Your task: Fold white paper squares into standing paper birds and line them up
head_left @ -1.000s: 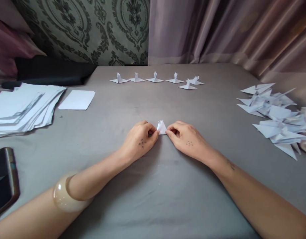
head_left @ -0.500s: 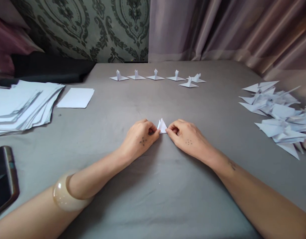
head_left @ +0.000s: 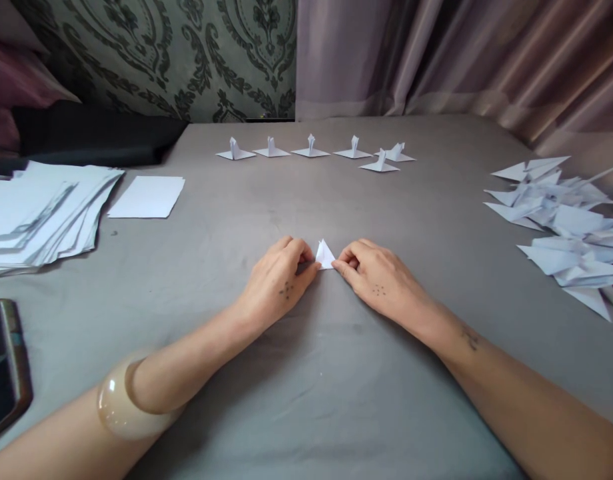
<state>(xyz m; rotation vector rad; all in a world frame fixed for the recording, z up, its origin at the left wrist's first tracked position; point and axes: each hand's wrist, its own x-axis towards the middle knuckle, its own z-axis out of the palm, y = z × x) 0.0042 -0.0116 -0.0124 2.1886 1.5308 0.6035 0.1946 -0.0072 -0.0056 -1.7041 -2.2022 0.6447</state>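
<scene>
Between my hands, near the middle of the table [head_left: 316, 373], is a small folded white paper [head_left: 325, 256] with a pointed top. Its lower left edge is pinched by the thumb and fingers of my left hand [head_left: 281, 277]. The thumb and forefinger of my right hand [head_left: 379, 273] close on its lower right corner. A thin upright flap shows on the paper's left side. My fingertips cover both bottom corners.
Several folded paper birds [head_left: 311, 148] stand in a row at the back. A heap of folded papers [head_left: 566, 220] lies right. On the left are a paper stack [head_left: 46, 213], square sheets [head_left: 147, 197], a phone [head_left: 1, 367] and a black cloth [head_left: 96, 137].
The thin flap on the paper's left has drawn closer to the main point. Both hands keep their pinch in nearly the same place. The camera view has shifted slightly.
</scene>
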